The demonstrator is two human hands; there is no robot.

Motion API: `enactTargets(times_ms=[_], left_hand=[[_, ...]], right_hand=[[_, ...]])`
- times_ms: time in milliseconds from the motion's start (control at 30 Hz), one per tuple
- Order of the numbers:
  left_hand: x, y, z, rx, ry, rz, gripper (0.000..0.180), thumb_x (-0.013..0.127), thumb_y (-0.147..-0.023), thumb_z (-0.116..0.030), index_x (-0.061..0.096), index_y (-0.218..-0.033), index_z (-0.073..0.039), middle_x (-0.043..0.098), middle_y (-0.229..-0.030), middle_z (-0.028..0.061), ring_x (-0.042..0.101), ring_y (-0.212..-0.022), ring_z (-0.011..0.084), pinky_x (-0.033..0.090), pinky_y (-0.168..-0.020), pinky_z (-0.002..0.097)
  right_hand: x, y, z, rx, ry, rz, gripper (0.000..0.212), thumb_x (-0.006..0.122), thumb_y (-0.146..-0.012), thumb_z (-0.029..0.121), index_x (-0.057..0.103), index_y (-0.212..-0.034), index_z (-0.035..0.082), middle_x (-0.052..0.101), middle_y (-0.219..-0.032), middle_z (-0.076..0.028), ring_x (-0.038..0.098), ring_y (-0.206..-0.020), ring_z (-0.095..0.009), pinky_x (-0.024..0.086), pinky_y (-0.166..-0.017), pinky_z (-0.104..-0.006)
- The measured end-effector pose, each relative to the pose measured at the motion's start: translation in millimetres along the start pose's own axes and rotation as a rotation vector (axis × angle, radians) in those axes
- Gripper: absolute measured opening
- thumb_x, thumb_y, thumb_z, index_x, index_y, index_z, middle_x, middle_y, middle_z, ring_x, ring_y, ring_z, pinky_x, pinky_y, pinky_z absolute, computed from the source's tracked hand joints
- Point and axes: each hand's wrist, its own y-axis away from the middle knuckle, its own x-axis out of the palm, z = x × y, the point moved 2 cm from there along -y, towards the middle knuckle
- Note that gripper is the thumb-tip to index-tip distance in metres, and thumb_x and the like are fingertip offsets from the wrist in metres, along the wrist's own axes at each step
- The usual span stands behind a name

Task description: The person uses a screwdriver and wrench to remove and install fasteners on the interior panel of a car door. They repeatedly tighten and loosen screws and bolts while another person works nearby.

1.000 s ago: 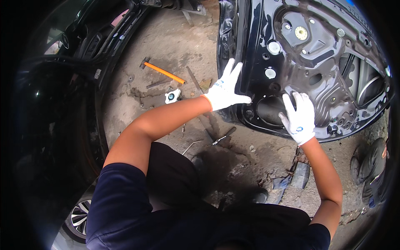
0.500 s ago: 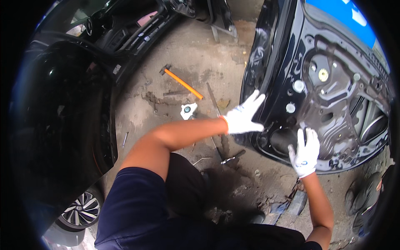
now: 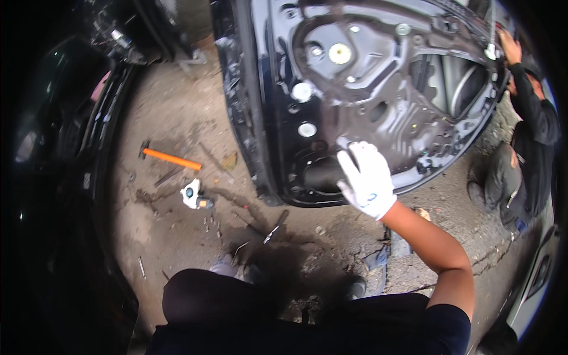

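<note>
A black car door (image 3: 278, 136) with its bare inner side facing up stretches across the upper middle. My right hand (image 3: 368, 180), in a white glove, is over the door's near edge, beside a dark oval opening. Its fingers are stretched out and hold nothing. A pale, blurred shape (image 3: 225, 266) low at the left, partly behind dark clothing, seems to be my gloved left hand; its fingers cannot be made out. Pale round plugs (image 3: 302, 92) and a yellowish round part (image 3: 339, 54) sit in the door panel.
An orange-handled hammer (image 3: 174, 159), a white part with a dark round centre (image 3: 190, 194) and a ratchet-like tool (image 3: 276, 227) lie on the concrete. A dark car body (image 3: 59, 225) stands left. Another person (image 3: 532, 154) crouches right, one hand (image 3: 510, 48) at the door's far edge.
My left hand has come off the door's left edge and dropped down. The view has swung right, bringing the other person into sight. My right hand stays at the door's near edge.
</note>
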Motion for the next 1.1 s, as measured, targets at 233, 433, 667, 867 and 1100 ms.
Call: enactTargets(times_ms=[233, 433, 667, 867, 1100], left_hand=[[-105.2, 10.8, 0.1, 0.018, 0.303, -0.225, 0.030, 0.075, -0.095, -0.031, 0.074, -0.107, -0.003, 0.079, -0.101, 0.0152, 0.076, -0.092, 0.0270, 0.060, -0.082, 0.0432], [-361.4, 24.1, -98.0, 0.606, 0.902, -0.245, 0.020, 0.076, -0.101, -0.021, 0.065, -0.099, -0.003, 0.073, -0.080, 0.0032, 0.068, -0.077, 0.0115, 0.056, -0.074, 0.0312], [-456.5, 30.7, -284.4, 1.016, 0.971, 0.164, 0.017, 0.068, -0.106, -0.015, 0.070, -0.113, 0.000, 0.072, -0.091, 0.0043, 0.068, -0.079, 0.0116, 0.055, -0.071, 0.0264], [-491.0, 21.4, -267.8, 0.975, 0.070, -1.214, 0.039, 0.080, -0.091, -0.037, 0.069, -0.113, -0.006, 0.072, -0.108, 0.0174, 0.070, -0.097, 0.0382, 0.056, -0.086, 0.0480], [-503.5, -1.0, -267.2, 0.915, -0.109, -1.286, 0.066, 0.087, -0.074, -0.025, 0.063, -0.132, -0.005, 0.060, -0.138, 0.0204, 0.055, -0.129, 0.0443, 0.044, -0.111, 0.0526]], right_hand=[[-6.7, -1.7, -0.5, 0.024, -0.041, 0.067, 0.068, 0.081, -0.077, 0.025, 0.063, -0.139, 0.003, 0.056, -0.147, -0.025, 0.056, -0.129, -0.046, 0.045, -0.110, -0.0585], [-28.0, -14.4, 2.4, 0.156, -0.325, -0.262, 0.053, 0.080, -0.088, 0.022, 0.065, -0.135, 0.003, 0.071, -0.127, -0.017, 0.066, -0.120, -0.038, 0.054, -0.105, -0.0471], [-45.6, -25.7, 46.0, 0.746, -1.760, 0.372, 0.054, 0.047, -0.116, 0.043, 0.041, -0.154, 0.005, 0.069, -0.083, -0.006, 0.062, -0.057, -0.013, 0.051, -0.047, -0.0287], [-60.6, -20.3, 24.3, 1.201, -1.814, 0.158, 0.048, 0.047, -0.115, 0.047, 0.050, -0.140, 0.006, 0.062, -0.071, -0.004, 0.045, -0.042, -0.011, 0.038, -0.038, -0.0270], [-55.0, -43.2, -0.4, 1.172, -1.851, 0.062, 0.037, 0.055, -0.113, 0.035, 0.054, -0.136, 0.005, 0.064, -0.074, -0.007, 0.044, -0.041, -0.011, 0.036, -0.037, -0.0265]])
